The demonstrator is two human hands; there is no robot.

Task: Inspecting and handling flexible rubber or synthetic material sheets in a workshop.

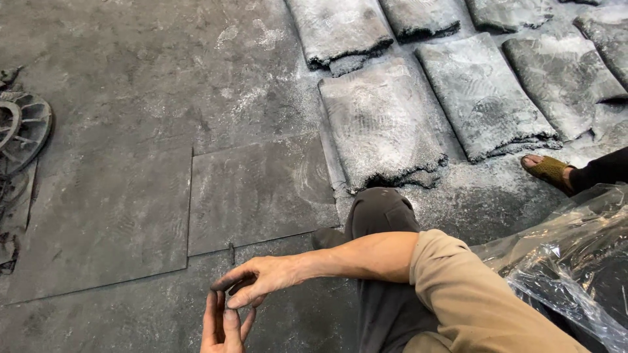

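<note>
My right hand (256,280) reaches leftward across my body from a tan sleeve (471,294), its fingertips blackened and loosely curled. Just below it, my left hand (224,325) rises from the bottom edge with its sooty fingers straight and pointing up, their tips touching the underside of the right hand. I see no object in either hand. Both hover over a dark, dusty floor (131,98), beside my knee in dark trousers (381,210).
Several dark slabs dusted with white powder (383,124) lie in rows at the top right. Flat metal plates (258,193) cover the floor. A round spoked metal part (23,131) sits at the left edge. Another person's sandalled foot (549,171) and a clear plastic sheet (569,261) are at the right.
</note>
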